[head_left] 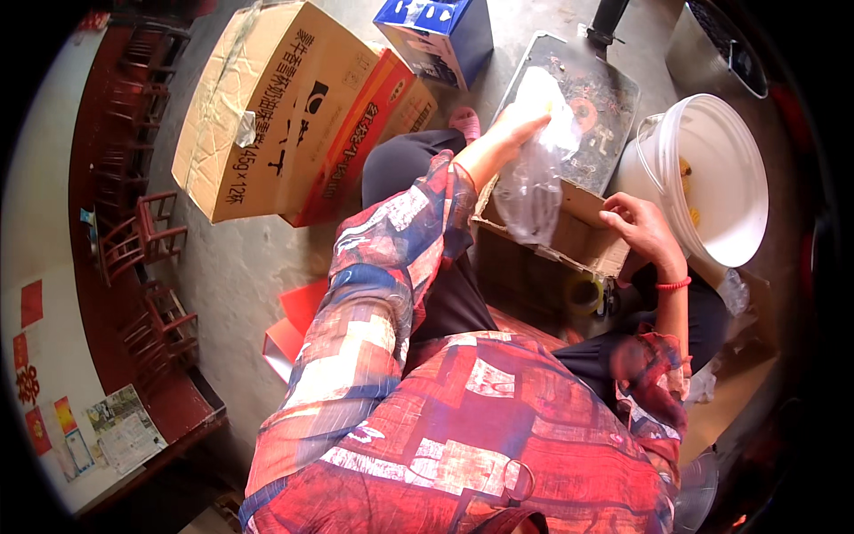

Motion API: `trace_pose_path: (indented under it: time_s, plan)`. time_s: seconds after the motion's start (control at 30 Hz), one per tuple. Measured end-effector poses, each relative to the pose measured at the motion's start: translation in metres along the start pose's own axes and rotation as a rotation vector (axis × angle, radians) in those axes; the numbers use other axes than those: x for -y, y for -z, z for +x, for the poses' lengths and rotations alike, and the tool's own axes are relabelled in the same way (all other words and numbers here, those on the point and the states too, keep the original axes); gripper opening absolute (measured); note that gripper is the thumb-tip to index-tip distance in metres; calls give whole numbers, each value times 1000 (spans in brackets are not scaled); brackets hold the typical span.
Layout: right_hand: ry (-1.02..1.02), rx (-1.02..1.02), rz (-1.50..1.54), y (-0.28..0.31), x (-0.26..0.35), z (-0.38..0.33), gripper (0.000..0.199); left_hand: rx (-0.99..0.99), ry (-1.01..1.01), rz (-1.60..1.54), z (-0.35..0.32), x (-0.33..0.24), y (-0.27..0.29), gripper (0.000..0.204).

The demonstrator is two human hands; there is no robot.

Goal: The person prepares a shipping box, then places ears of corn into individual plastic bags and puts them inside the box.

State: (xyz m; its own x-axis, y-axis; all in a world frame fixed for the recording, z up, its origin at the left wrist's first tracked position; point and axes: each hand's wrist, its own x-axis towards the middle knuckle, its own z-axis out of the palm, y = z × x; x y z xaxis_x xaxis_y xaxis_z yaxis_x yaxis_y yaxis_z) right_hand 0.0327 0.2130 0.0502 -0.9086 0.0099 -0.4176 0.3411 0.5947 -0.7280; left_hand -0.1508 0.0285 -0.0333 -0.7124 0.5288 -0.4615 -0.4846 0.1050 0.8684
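A clear plastic bag (pixel 531 182) is gripped by the left hand (pixel 516 125), fingers closed on its upper part, and is held hanging over the open cardboard box (pixel 578 236) on the floor. The right hand (pixel 642 227) is laid on the box's right flap, fingers curled over its edge; the two hands are kept apart. A roll of tape (pixel 583 292) is seen at the box's near right corner. A white plastic bucket (pixel 712 178) is set just beside the box's right edge, tilted toward the camera. A dark metal tray (pixel 578 107) is placed beyond the box's far edge, and a large printed carton (pixel 285 116) is lying well to the left.
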Motion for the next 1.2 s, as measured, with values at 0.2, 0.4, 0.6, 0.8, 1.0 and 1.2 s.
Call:
trace_pose_path:
  time_s: [0.2,0.4,0.6,0.8,1.0,1.2]
  plan:
    - [146,-13,-208,0,-4,-14,23,-42,223,329,1,-5,11,48]
    - [162,-39,-288,-1,-12,-16,23,-159,186,300,9,-16,-18,48]
    - [187,-49,-299,-7,-19,-15,24,-226,119,831,126,53,22,62]
    - [147,-64,-293,-11,-21,-21,19,-420,30,1116,146,56,3,65]
    - [81,-96,-261,-11,-27,-22,15,-384,-118,1328,165,59,-13,60]
    - [34,-80,-251,-13,-29,-26,14,-310,-411,1447,171,72,-7,70]
